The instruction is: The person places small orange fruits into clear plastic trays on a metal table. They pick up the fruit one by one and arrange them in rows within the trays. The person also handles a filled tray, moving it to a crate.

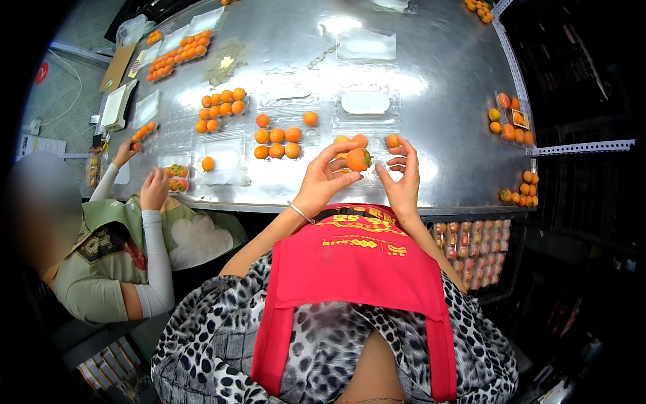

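Observation:
My left hand (pixel 324 178) is closed round an orange persimmon (pixel 358 160), its green leafy cap turned to the right. My right hand (pixel 402 176) is just to the right of it, thumb and fingers apart with nothing between them. Beyond my hands, more persimmons sit in a clear plastic tray, one persimmon (pixel 393 141) by my right fingertips and another persimmon (pixel 361 140) behind the held one. My fingers partly hide this tray. To the left, several persimmons (pixel 276 135) stand in rows in another clear tray.
A co-worker's hands (pixel 155 189) handle persimmons at the left. Trays (pixel 365 102) lie across the metal table (pixel 444 94). Loose persimmons (pixel 524 192) and a filled pack (pixel 515 121) sit near its right edge. A crate of packed fruit (pixel 473 250) stands below, right.

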A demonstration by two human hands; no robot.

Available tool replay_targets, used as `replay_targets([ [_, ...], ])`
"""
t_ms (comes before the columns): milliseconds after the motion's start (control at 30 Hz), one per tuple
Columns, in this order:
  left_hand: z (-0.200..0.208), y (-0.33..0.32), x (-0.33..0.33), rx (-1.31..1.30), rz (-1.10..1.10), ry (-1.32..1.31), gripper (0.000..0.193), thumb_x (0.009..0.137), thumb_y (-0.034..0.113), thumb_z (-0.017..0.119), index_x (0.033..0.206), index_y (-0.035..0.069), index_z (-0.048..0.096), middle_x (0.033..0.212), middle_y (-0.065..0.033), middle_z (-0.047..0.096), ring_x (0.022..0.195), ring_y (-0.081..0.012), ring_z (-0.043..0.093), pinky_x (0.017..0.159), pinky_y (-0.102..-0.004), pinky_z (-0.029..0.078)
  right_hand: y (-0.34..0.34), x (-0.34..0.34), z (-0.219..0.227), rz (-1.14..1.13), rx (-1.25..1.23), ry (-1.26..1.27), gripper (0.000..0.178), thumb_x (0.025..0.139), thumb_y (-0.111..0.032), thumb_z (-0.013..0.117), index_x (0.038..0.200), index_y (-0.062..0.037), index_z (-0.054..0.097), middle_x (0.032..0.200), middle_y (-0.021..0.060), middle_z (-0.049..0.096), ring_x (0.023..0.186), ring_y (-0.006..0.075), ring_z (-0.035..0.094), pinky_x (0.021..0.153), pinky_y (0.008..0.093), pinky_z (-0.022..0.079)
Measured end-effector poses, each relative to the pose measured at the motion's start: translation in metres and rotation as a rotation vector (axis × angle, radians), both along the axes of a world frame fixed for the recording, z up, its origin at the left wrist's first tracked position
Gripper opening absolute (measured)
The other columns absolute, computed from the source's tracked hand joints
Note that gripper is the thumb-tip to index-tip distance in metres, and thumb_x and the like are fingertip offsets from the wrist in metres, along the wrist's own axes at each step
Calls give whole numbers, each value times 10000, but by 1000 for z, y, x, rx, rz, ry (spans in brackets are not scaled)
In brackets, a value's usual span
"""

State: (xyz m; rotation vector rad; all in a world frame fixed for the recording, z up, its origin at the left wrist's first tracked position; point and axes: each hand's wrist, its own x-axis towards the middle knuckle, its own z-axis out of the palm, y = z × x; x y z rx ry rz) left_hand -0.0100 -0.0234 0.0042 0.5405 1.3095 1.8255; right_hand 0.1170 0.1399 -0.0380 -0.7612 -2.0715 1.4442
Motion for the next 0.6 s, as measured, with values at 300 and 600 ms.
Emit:
replay_targets([
  [300, -50, -21, -112, -199, 380, 102, 470, 1010, 125, 709, 1436, 18, 543, 1266, -105, 690, 1096, -178, 690, 934, -308, 564, 7, 10, -11, -56, -146, -45, 645, 872, -27, 769, 1460, -90, 510, 1220, 87, 598, 905, 134, 614, 827, 305, 543],
  [600, -40, -20, -108, 10, 182, -163, 415, 1105, 385, 547, 1288, 18, 611, 1148, -138, 731, 1005, -179, 716, 896, -305, 573, 5, 10, -16, -28, -267, -58, 580, 919, -59, 746, 1453, -85, 522, 1218, 66, 585, 923, 99, 596, 839, 272, 497],
])
